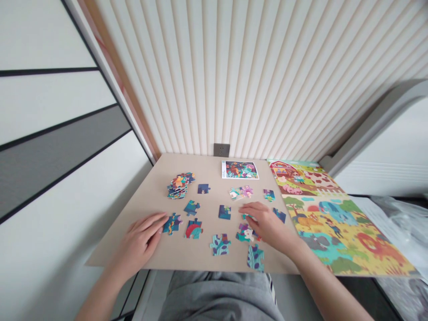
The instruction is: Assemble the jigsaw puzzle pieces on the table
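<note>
My left hand [142,240] rests on the table with its fingers stretched out, the tips at the left edge of a dark blue puzzle piece [173,224]. My right hand [264,223] reaches in from the right, thumb and fingers bent around a teal puzzle piece [246,216] that they mostly cover. Just below it lies a puzzle piece with a white animal [245,232], partly hidden by this hand. Close by are a dark blue piece [224,212], a piece with a red shape [194,229], a leafy teal piece [220,244] and a striped teal piece [256,257].
A stack of puzzle pieces [179,187] sits at the back left of the beige table [133,200]. Toward the wall lies a picture card [240,170]. Two assembled puzzles, a farm scene [304,178] and an animal scene [347,236], cover the right side. Several loose pieces are scattered between.
</note>
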Tool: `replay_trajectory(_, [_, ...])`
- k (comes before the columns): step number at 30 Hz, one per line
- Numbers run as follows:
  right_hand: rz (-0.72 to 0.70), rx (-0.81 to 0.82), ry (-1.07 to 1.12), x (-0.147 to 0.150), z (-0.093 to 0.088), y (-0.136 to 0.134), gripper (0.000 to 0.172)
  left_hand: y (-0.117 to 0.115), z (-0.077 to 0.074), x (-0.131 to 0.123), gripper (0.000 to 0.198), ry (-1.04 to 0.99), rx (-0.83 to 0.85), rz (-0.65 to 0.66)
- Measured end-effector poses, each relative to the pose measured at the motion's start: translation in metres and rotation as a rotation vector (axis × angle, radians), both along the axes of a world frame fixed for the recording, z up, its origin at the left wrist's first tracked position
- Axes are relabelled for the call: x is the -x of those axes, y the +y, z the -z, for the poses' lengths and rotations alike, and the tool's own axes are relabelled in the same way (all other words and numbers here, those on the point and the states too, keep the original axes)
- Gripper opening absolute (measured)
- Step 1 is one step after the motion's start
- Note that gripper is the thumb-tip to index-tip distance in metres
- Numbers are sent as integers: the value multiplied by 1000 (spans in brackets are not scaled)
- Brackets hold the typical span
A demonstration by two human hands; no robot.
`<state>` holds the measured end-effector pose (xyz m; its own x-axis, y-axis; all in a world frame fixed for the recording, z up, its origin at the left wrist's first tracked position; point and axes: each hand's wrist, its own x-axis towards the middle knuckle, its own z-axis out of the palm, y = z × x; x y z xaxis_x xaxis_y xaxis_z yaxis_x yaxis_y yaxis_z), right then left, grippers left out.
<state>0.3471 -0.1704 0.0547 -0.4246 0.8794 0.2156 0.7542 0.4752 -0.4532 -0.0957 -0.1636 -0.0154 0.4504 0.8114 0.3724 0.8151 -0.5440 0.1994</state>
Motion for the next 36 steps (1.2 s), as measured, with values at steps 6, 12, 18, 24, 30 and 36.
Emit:
replay_trajectory(6, [-400, 61, -149, 45, -8, 39, 53, 0, -4, -2, 39, -1, -5, 4])
replay_trajectory(12, [-400, 70, -238, 47, -6, 61, 48, 0, -5, -2, 39, 0, -10, -6])
replay_trajectory(18, [-126, 99, -102, 28, -8, 70, 9, -1, 4, 3, 41, -30, -11, -28])
replay_trajectory(24, [354, 47, 34, -66, -2, 94, 40, -1, -20, -21, 43, -58, -85, 21])
replay_trajectory(30, [533, 62, 85, -120, 12, 101, 39, 17, -73, -132, 43, 64, 67, 387])
replay_trajectory(36, [559, 114, 181, -118, 28, 110, 44, 61, -62, -225, 46, 144, 47, 431])
